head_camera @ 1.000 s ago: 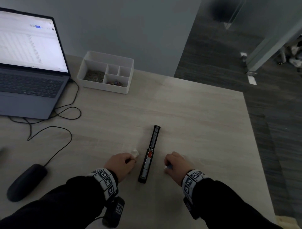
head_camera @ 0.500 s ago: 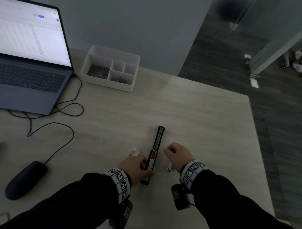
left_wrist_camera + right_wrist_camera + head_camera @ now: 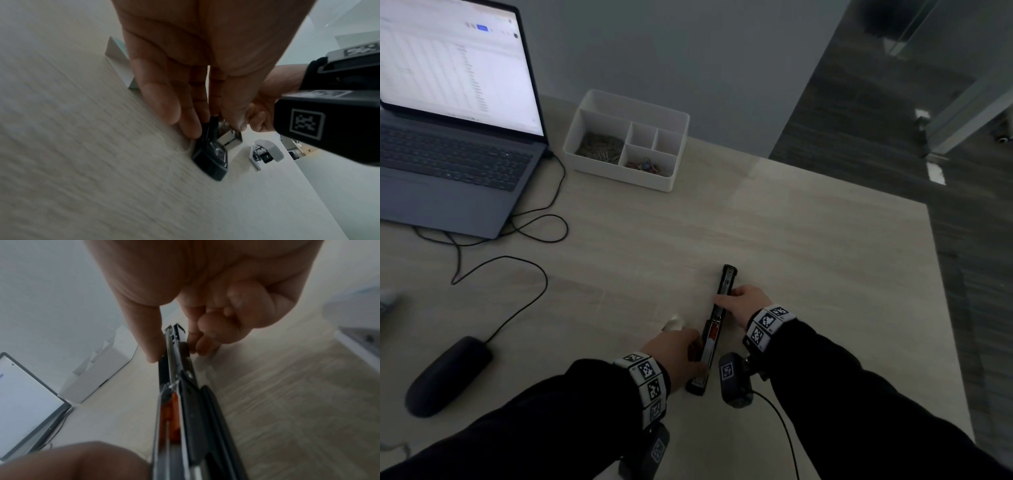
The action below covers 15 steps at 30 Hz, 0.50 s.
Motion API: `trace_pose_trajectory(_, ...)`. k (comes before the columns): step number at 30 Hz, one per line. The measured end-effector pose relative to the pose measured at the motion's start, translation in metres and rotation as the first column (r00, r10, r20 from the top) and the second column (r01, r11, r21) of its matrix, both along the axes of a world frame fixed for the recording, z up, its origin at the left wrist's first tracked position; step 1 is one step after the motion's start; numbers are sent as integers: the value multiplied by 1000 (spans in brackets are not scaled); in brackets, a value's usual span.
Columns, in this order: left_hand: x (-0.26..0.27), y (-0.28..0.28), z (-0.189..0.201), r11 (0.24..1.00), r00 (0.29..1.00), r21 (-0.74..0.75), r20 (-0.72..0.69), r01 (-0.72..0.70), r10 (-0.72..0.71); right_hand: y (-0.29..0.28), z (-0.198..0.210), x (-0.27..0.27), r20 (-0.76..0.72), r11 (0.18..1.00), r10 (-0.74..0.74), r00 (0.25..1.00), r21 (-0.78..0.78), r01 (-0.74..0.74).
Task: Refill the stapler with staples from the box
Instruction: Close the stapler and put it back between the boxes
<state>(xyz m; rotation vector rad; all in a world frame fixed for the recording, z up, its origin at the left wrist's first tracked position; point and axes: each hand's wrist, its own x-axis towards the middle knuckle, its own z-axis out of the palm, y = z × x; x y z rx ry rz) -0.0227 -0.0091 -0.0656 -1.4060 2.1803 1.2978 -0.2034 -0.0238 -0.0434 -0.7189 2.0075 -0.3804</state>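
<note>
A black stapler point(image 3: 711, 334) lies opened out flat near the table's front, its metal channel and orange pusher showing. My left hand point(image 3: 678, 346) grips its near end, thumb and fingers pinching the black end piece point(image 3: 211, 159). My right hand point(image 3: 739, 299) pinches the far half, thumb on one side and fingers on the other point(image 3: 174, 350), around the stapler's rail point(image 3: 189, 402). A small pale staple box point(image 3: 674, 322) stands just left of the stapler, partly hidden by my left hand, and its corner shows in the left wrist view point(image 3: 119, 61).
A small white and grey object point(image 3: 265, 152) lies on the table right of the stapler's near end. An open laptop point(image 3: 458, 137), a white organiser tray point(image 3: 671, 154), a mouse point(image 3: 448, 373) and cables sit to the left and back. The table's right edge point(image 3: 941, 274) is close.
My left hand left the small box and took the stapler's near end. My right hand set down a small white item and moved forward to pinch the stapler's far half.
</note>
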Motion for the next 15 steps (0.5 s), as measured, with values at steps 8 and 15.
trace_pose_trajectory(8,-1,2,2,1000,1000,6,-28,-12,12,13,13,7,27,979,66,997,-196,-60)
trace_pose_trajectory(15,0,6,5,997,997,-17,-14,-82,81,66,23,9,-242,707,506,828,-434,-559)
